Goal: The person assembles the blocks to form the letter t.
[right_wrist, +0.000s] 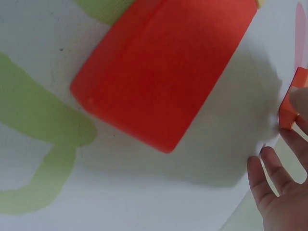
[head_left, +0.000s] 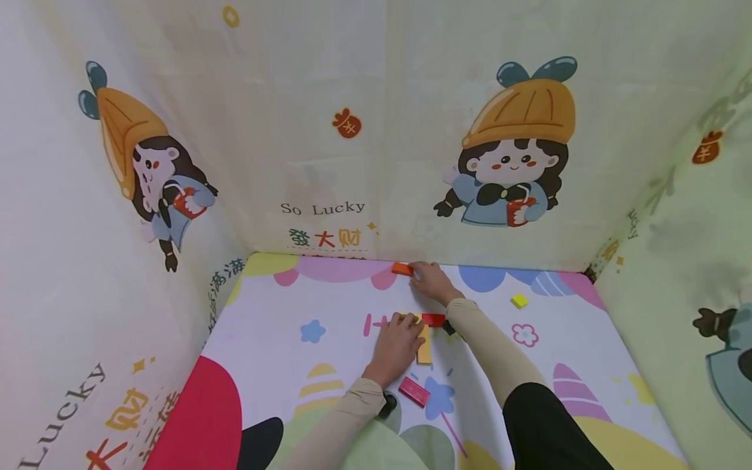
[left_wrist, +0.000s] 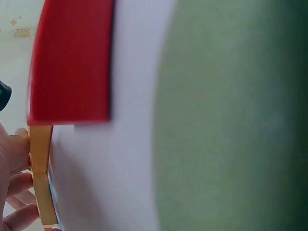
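Note:
Near the far edge of the table, my right hand (head_left: 433,282) pinches one end of an orange block (head_left: 402,268) between thumb and finger. The other fingers spread away from it in the right wrist view. My left hand (head_left: 396,349) is nearer, its fingertips touching the side of yellow blocks (head_left: 423,349). In the left wrist view the yellow blocks (left_wrist: 39,149) stand end to end beside those fingers. A red block (head_left: 433,320) lies at the far end of the yellow ones, below my right forearm. The left hand partly covers the yellow row.
A darker red block (head_left: 414,391) lies close to my left wrist. A small yellow block (head_left: 519,301) sits off to the right. Printed cloth walls (head_left: 411,215) rise behind the table and at both sides. The patterned tablecloth (head_left: 346,307) covers the table.

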Demonstrator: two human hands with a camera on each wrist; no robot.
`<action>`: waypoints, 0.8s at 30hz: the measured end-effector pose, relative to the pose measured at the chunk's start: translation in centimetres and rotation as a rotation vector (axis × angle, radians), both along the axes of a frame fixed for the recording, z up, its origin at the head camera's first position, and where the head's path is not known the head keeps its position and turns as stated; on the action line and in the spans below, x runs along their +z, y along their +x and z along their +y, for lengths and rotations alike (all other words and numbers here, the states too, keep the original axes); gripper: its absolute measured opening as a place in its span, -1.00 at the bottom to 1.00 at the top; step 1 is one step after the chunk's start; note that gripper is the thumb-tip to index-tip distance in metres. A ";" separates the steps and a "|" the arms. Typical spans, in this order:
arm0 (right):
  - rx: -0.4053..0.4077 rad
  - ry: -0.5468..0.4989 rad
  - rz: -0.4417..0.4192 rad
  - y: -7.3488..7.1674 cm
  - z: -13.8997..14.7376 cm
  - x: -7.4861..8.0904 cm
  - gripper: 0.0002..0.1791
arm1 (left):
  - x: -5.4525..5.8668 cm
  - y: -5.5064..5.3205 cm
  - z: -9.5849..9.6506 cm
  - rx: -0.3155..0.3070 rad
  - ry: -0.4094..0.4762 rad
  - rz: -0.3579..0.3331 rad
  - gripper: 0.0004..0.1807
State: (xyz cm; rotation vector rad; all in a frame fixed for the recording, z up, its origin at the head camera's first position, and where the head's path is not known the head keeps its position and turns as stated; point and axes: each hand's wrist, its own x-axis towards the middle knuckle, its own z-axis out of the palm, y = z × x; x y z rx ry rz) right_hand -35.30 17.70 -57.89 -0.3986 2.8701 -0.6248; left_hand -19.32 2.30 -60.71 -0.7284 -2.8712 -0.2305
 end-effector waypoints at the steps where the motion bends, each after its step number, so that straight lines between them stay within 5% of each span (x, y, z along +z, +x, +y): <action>1: -0.010 -0.002 -0.004 0.0 0.0 0.0 -0.45 | 0.0 0.0 0.0 0.000 -0.002 0.005 -0.52; 17: -0.130 -0.070 0.001 1.0 0.1 -0.6 -0.62 | -0.1 0.0 -0.2 -0.027 0.006 0.008 -0.51; 24: -0.113 -0.055 0.006 1.9 0.1 -0.6 -0.68 | -0.2 0.1 -0.2 -0.023 0.028 -0.013 -0.50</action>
